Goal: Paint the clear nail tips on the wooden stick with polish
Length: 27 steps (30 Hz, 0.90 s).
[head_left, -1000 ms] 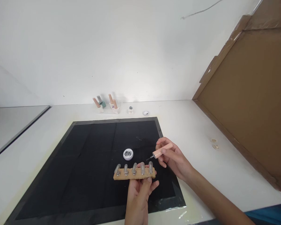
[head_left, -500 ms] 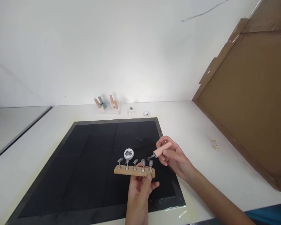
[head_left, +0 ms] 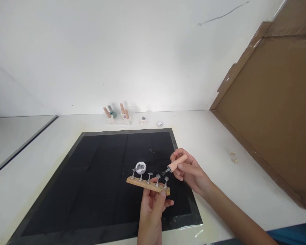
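Behind the wooden strip (head_left: 147, 184), partly covered jar (head_left: 141, 165), bottles (head_left: 126, 115) beyond mat (head_left: 102, 190)

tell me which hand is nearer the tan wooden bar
Left: the left hand holds the tan wooden bar near one end; the right hand is apart, beyond that end.

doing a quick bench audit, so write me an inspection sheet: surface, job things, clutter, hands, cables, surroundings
Surface: black mat on a white table; pale specks on the mat
Job things: wooden bar with five metal stands bearing nail tips; white jar of grey material behind
Clutter: four capped polish bottles, small white bottle, small white dish, two pale discs
Left hand: holds the bar's near-right end
Right hand: holds a peach-handled brush; bristles near the tips, contact unclear
Cables: nothing seen
Surroundings: white wall with a thin dark line; brown cardboard at right
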Motion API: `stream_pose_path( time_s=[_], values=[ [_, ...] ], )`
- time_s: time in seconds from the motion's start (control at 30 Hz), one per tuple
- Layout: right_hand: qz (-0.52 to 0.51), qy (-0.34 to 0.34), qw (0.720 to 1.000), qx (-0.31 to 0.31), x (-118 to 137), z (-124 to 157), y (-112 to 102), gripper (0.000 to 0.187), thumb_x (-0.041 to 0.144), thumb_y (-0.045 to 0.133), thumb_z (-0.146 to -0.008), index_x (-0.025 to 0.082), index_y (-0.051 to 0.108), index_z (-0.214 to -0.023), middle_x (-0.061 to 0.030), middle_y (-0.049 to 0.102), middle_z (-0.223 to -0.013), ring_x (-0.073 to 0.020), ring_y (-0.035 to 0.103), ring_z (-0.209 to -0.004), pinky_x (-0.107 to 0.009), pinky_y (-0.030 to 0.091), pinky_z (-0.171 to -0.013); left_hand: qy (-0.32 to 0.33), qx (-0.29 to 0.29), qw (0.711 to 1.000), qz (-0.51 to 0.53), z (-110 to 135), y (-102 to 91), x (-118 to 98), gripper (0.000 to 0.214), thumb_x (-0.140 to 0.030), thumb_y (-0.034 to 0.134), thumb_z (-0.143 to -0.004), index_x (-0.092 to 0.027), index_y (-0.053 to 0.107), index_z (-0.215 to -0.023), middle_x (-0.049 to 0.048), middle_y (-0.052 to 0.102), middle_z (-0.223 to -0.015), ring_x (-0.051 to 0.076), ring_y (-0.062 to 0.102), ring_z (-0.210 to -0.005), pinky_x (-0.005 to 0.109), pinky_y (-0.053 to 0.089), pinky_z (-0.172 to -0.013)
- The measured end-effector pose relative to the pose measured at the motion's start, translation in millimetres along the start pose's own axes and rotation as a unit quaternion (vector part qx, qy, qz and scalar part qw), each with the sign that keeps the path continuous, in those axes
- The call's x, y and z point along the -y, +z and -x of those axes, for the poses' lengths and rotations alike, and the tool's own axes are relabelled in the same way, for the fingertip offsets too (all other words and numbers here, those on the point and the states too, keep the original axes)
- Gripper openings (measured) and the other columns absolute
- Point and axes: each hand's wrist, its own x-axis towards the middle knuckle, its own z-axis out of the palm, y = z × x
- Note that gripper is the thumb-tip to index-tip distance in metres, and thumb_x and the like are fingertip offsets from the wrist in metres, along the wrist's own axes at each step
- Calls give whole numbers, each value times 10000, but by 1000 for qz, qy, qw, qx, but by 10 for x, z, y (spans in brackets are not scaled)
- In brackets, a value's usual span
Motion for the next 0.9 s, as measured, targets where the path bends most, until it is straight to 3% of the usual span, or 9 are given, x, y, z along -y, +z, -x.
stream_pose_path(
  time_s=[0.2,0.47,0.9],
  values=[
    [-11,0,1000,8,-1,-1,-6,210,219,714,-699,224,602,-877,13,552,-800,-55,419,-493,-183,327,-420,8,-18,1000,6,10,9,21,481,-277,841,-510,-184,596,-914,23,656,-719,159,618,-645,230,506,-482],
    [-11,1,1000,23,0,6,-28,174,211,701,-726,216,603,-869,6,554,-812,-58,431,-501,-189,339,-432,9,-30,999,-3,14,8,18,506,-239,825,-515,-177,578,-953,61,688,-839,187,646,-734,234,525,-516],
    [-14,-24,998,49,-7,6,-5,131,212,695,-714,185,576,-762,10,487,-781,-71,449,-530,-195,330,-442,7,-42,999,-2,49,62,-36,453,-187,813,-500,-170,592,-894,35,686,-788,140,624,-657,213,540,-495]
  ],
)
